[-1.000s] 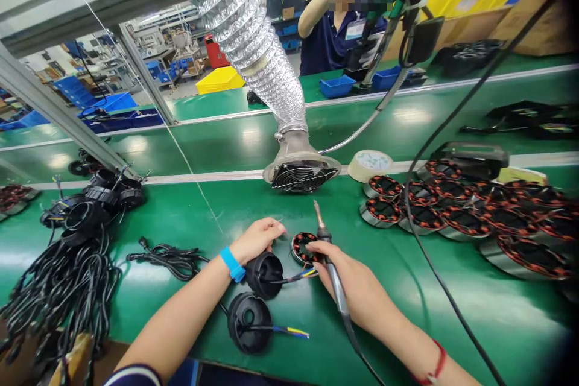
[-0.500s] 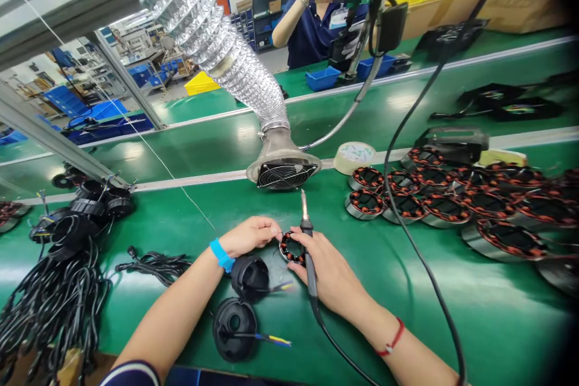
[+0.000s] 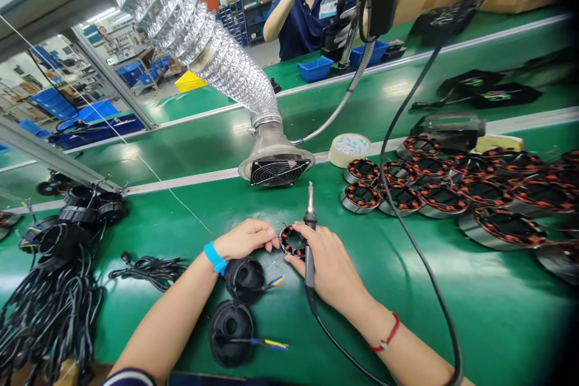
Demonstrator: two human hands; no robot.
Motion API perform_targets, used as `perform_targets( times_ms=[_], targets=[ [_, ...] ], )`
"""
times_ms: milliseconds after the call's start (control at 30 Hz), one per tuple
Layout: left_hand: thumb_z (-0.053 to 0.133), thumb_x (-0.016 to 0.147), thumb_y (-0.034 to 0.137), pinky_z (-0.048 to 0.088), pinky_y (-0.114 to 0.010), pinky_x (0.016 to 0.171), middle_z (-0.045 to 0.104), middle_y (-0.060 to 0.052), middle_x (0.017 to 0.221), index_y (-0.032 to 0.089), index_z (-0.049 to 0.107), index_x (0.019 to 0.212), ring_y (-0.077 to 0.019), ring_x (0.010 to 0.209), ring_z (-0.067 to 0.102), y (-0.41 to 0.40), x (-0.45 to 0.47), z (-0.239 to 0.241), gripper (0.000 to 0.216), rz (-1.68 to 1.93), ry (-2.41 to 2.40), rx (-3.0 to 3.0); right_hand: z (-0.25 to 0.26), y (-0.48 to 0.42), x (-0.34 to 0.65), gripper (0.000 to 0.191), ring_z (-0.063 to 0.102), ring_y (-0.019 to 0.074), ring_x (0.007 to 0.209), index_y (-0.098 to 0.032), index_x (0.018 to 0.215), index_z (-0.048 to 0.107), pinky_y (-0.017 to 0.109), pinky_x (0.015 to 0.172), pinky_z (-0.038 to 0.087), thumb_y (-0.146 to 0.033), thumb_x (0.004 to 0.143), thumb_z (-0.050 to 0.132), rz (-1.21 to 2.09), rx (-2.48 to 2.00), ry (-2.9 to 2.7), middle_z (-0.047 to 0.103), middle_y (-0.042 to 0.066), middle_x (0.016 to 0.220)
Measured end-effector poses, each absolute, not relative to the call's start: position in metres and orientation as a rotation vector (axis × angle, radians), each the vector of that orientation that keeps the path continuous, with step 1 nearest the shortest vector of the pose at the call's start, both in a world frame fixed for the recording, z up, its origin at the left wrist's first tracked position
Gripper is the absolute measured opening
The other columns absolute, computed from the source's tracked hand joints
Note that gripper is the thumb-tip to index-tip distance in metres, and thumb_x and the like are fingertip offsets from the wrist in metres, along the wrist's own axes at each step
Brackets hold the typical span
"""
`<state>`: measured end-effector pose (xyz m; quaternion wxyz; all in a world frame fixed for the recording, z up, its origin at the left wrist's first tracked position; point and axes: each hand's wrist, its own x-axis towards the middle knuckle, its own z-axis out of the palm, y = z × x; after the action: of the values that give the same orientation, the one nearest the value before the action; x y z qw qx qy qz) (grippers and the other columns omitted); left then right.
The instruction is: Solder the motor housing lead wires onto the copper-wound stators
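Observation:
My right hand (image 3: pixel 332 259) is closed around a soldering iron (image 3: pixel 310 253), its bare tip pointing up and away from me. The same hand's thumb and index finger hold a small ring-shaped stator (image 3: pixel 289 234) with copper windings. My left hand (image 3: pixel 251 238) is pinched at the stator's left side; whatever its fingertips hold is too small to make out. Beneath the left wrist, a black round housing (image 3: pixel 242 280) lies with coloured wire ends sticking out. Nearer to me is a second black housing (image 3: pixel 226 347) with blue and yellow wires.
Several wound stators (image 3: pixel 446 196) crowd the right, beside a tape roll (image 3: pixel 348 151). A fume extractor hood (image 3: pixel 275 160) hangs ahead. Black cables (image 3: pixel 58 295) and housings lie left, with a coiled cable (image 3: pixel 151 271) nearer. The iron's cord crosses the right. A co-worker (image 3: pixel 301 24) sits opposite.
The soldering iron has turned slightly, its tip swinging right. My left fingertips have dropped a little along the stator's left side. The whole view has shifted slightly.

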<state>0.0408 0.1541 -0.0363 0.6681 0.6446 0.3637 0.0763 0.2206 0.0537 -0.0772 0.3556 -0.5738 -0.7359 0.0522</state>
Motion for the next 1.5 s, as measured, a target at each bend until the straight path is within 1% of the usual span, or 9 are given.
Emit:
perform_targets(
  times_ms=[167, 367, 533, 700, 867, 967, 1133, 1267, 1500],
  targets=[
    [0.05, 0.073, 0.072, 0.019, -0.021, 0.045, 0.049, 0.002, 0.057, 0.011, 0.057, 0.074, -0.0048, 0.044, 0.027, 0.153, 0.046, -0.043, 0.062, 0.193, 0.836, 1.384, -0.076, 0.054, 0.22, 0.042, 0.055, 0.0269, 0.089, -0.017, 0.122, 0.045, 0.041, 0.075, 0.045, -0.035, 0.086, 0.057, 0.127, -1.479, -1.911, 0.06, 0.012, 0.104],
    [0.063, 0.072, 0.061, 0.036, -0.022, 0.062, 0.056, 0.0, 0.068, 0.011, 0.064, 0.079, -0.01, 0.063, 0.045, 0.147, 0.034, -0.029, 0.05, 0.057, 0.752, 1.535, -0.08, 0.055, 0.22, 0.045, 0.054, 0.0276, 0.087, -0.018, 0.122, 0.045, 0.041, 0.075, 0.045, -0.043, 0.086, 0.056, 0.128, -1.597, -1.778, 0.059, 0.011, 0.096],
    [0.059, 0.077, 0.06, 0.035, -0.023, 0.062, 0.059, -0.003, 0.065, 0.009, 0.069, 0.078, -0.0105, 0.062, 0.047, 0.148, 0.034, -0.03, 0.052, 0.069, 0.727, 1.513, -0.079, 0.055, 0.217, 0.047, 0.054, 0.0278, 0.084, -0.015, 0.122, 0.044, 0.041, 0.072, 0.045, -0.043, 0.086, 0.056, 0.082, -1.616, -1.787, 0.059, 0.013, 0.095],
    [0.06, 0.072, 0.065, 0.019, -0.023, 0.047, 0.057, -0.002, 0.059, 0.008, 0.067, 0.077, -0.0056, 0.046, 0.028, 0.146, 0.043, -0.036, 0.057, 0.064, 0.709, 1.316, -0.082, 0.058, 0.218, 0.045, 0.055, 0.0274, 0.088, -0.018, 0.125, 0.041, 0.042, 0.074, 0.046, -0.035, 0.087, 0.058, 0.137, -1.495, -1.9, 0.061, 0.013, 0.105],
    [0.053, 0.084, 0.051, 0.032, -0.023, 0.06, 0.053, 0.0, 0.07, 0.014, 0.059, 0.088, -0.0106, 0.063, 0.043, 0.138, 0.033, -0.01, 0.038, 0.248, 0.875, 1.717, -0.079, 0.059, 0.235, 0.052, 0.053, 0.0315, 0.11, -0.022, 0.131, 0.037, 0.052, 0.089, 0.045, -0.031, 0.085, 0.059, 0.232, -1.449, -1.903, 0.056, 0.014, 0.123],
    [0.049, 0.087, 0.048, 0.032, -0.022, 0.06, 0.05, 0.001, 0.079, 0.018, 0.049, 0.098, -0.0095, 0.064, 0.039, 0.129, 0.018, 0.008, 0.032, 0.45, 0.924, 1.693, -0.061, 0.047, 0.238, 0.05, 0.05, 0.0304, 0.12, -0.025, 0.132, 0.036, 0.053, 0.096, 0.043, -0.029, 0.087, 0.056, 0.347, -1.397, -1.81, 0.052, 0.013, 0.131],
    [0.048, 0.087, 0.049, 0.023, -0.02, 0.046, 0.047, 0.003, 0.069, 0.018, 0.043, 0.085, -0.0054, 0.049, 0.03, 0.111, 0.005, 0.015, 0.032, 0.61, 0.785, 1.28, -0.033, 0.017, 0.215, 0.039, 0.066, 0.0192, 0.092, -0.028, 0.125, 0.04, 0.036, 0.081, 0.056, -0.023, 0.088, 0.052, 0.727, -1.259, -1.726, 0.064, 0.008, 0.11],
    [0.059, 0.083, 0.039, 0.016, -0.018, 0.041, 0.04, 0.007, 0.059, 0.018, 0.045, 0.087, -0.0039, 0.043, 0.027, 0.099, 0.007, 0.009, 0.025, 0.739, 0.862, 1.112, -0.032, 0.014, 0.189, 0.036, 0.067, 0.0157, 0.079, -0.026, 0.122, 0.042, 0.031, 0.074, 0.058, -0.02, 0.088, 0.051, 0.71, -1.224, -1.57, 0.066, 0.006, 0.097],
    [0.052, 0.086, 0.033, 0.03, -0.021, 0.049, 0.047, 0.001, 0.069, 0.016, 0.057, 0.079, -0.0074, 0.052, 0.037, 0.082, 0.012, 0.009, 0.018, 0.94, 0.977, 1.237, -0.039, 0.03, 0.179, 0.033, 0.066, 0.0127, 0.072, -0.027, 0.119, 0.045, 0.024, 0.066, 0.057, -0.017, 0.088, 0.053, 0.695, -1.145, -1.437, 0.065, 0.002, 0.088]
  ],
)
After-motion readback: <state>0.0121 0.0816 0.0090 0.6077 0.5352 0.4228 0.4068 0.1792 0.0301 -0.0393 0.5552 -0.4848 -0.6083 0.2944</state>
